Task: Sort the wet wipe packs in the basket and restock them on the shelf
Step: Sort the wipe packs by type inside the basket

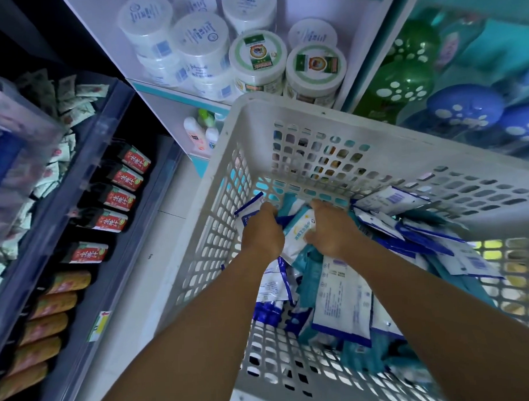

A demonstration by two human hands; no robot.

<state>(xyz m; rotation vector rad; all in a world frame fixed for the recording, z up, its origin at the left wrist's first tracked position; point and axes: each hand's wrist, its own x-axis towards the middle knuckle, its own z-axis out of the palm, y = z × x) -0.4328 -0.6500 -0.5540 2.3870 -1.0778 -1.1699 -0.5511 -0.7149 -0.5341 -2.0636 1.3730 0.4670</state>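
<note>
Wet wipe packs (340,302), flat blue-and-white and teal plastic sachets, heaped loose in the white perforated plastic basket (254,122), piled mostly toward its right side and middle. Two bare forearms reaching in from the lower edge. Left hand (263,230) down among the packs near the basket's left wall, fingers curled round the edge of a blue-trimmed white pack (248,208). Right hand (330,228) just beside it, palm down, thumb and fingers closed on a white pack with a yellow-and-blue print (298,229) lying between the two hands. Both sets of fingertips buried in the heap, so the exact grip hard to make out.

Left of the basket, a dark shelf with a row of red-labelled dark bottles (119,196) lying side by side, orange-wrapped tubes (51,306) nearer, and small pale sachets (71,99) scattered farther back. Beyond the basket, a white shelf (151,93) with teal edging, carrying white round lidded tubs (200,37) and two green-labelled tubs (315,66); small bottles (195,133) on the level beneath. Far right, green and blue spotted balloons (463,103), blurred.
</note>
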